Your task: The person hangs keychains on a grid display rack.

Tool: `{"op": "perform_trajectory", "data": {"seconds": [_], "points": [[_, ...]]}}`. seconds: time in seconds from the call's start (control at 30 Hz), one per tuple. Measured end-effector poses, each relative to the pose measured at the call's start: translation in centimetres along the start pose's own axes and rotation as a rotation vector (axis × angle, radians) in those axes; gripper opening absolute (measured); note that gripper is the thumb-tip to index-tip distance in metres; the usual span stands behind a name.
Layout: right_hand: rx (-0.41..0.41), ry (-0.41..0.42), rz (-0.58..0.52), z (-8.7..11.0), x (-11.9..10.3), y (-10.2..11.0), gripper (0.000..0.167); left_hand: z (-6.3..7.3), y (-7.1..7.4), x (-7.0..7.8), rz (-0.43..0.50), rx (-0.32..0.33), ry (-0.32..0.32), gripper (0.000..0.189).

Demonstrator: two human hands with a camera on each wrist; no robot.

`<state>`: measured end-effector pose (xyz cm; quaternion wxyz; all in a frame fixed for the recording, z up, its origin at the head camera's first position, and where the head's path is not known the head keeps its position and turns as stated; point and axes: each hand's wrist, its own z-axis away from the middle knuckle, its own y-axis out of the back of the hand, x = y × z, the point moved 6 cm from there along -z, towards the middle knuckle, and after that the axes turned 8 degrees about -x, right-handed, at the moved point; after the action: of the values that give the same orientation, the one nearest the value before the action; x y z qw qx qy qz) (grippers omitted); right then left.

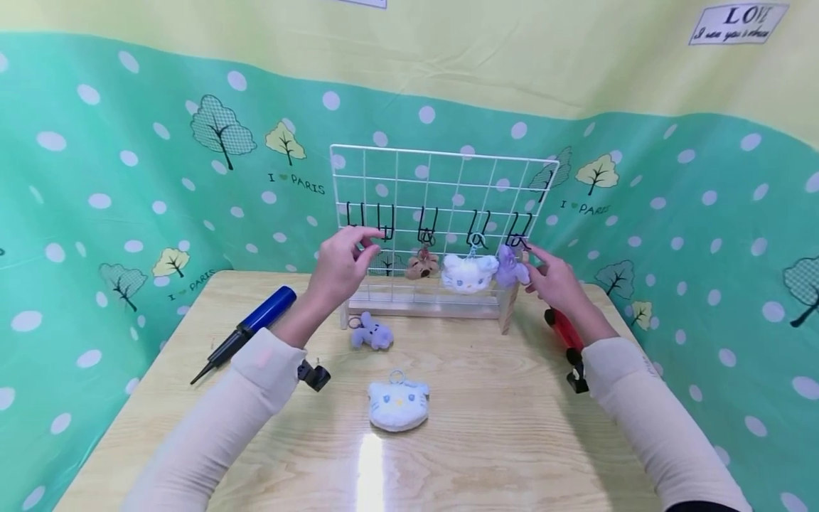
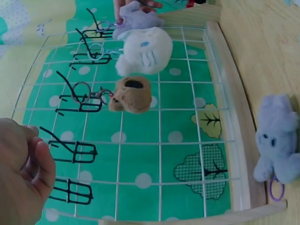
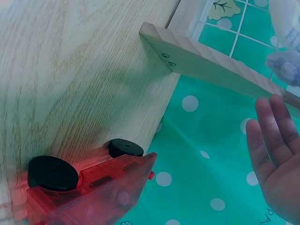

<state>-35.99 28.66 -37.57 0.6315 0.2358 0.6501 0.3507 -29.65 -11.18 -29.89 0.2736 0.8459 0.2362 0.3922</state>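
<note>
My left hand (image 1: 342,262) is raised before a white wire grid rack (image 1: 444,155), its thumb and index tips apart beside a black hook (image 1: 386,224). Nothing shows between its loosely bent fingers. At the rack's right end, my right hand (image 1: 555,279) is beside a hanging purple plush keychain (image 1: 510,267); whether it touches the plush cannot be told. The right wrist view shows three fairly straight fingers (image 3: 266,122). A white cat-face plush (image 1: 469,274) and a brown plush keychain (image 1: 423,264) hang on neighbouring hooks.
Another purple plush (image 1: 372,333) and a white cat-face plush (image 1: 398,407) lie on the wooden table (image 1: 473,427). A blue and black hand pump (image 1: 256,323) lies left. A red translucent object with black wheel-like discs (image 3: 98,187) stands right. Patterned cloth (image 1: 96,235) surrounds the table.
</note>
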Motion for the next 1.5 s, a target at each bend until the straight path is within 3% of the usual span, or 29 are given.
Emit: {"op": "perform_trajectory", "data": {"seconds": [0.2, 0.37, 0.47, 0.63, 0.8, 0.93, 1.23, 1.5], "points": [[-0.012, -0.006, -0.005, 0.0, 0.2, -0.1, 0.058, 1.8, 0.1, -1.0, 0.003, 0.012, -0.012, 0.014], [-0.004, -0.024, -0.015, -0.1, 0.3, 0.1, 0.058, 3.4, -0.5, -2.7, -0.011, -0.036, 0.041, 0.013], [-0.006, -0.032, -0.015, -0.2, 0.2, 0.1, 0.058, 4.3, -1.3, -4.3, -0.032, -0.116, 0.127, 0.015], [0.002, -0.028, -0.007, -0.2, 0.2, 0.2, 0.058, 5.5, -3.6, -7.9, -0.145, -0.311, 0.251, 0.018], [-0.003, -0.022, 0.009, -0.2, 0.2, 0.2, 0.057, 6.9, -6.1, -11.0, -0.244, -0.481, 0.304, 0.020], [-0.001, -0.029, 0.004, -0.3, 0.2, 0.2, 0.057, 7.7, -7.4, -12.5, -0.313, -0.553, 0.323, 0.023], [0.006, -0.032, 0.000, -0.2, 0.0, 0.3, 0.058, 8.1, -8.9, -13.1, -0.455, -0.665, 0.366, 0.035], [0.006, -0.032, -0.001, -0.1, -0.1, 0.2, 0.058, 8.3, -9.5, -13.3, -0.486, -0.647, 0.386, 0.033]]}}
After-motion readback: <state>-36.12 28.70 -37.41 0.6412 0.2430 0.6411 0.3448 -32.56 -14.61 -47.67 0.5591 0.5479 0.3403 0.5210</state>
